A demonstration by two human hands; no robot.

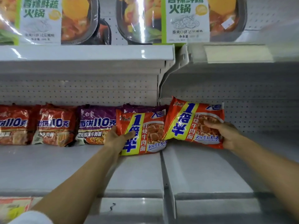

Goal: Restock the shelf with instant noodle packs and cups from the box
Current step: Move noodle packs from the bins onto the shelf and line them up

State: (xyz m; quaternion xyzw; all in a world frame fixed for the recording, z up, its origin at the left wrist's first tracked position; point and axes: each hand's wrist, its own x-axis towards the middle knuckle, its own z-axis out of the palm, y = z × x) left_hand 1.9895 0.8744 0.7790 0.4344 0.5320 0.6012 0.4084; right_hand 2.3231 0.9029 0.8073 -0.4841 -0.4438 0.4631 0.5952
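Left hand [117, 139] grips noodle pack [142, 133] on shelf [48, 165] | right hand [226, 135] grips second pack [194, 122], tilted, at shelf's back

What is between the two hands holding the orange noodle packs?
In the head view, only the two orange packs: the left hand holds the left pack, the right hand the right pack.

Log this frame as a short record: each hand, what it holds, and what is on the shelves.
left hand: grips left orange pack at its lower left edge
right hand: grips right orange pack at its right side, pack tilted
lower shelf: two red packs, a purple pack in a row at the back; another purple pack behind the left orange one
upper shelf: hotpot trays
box: not in view
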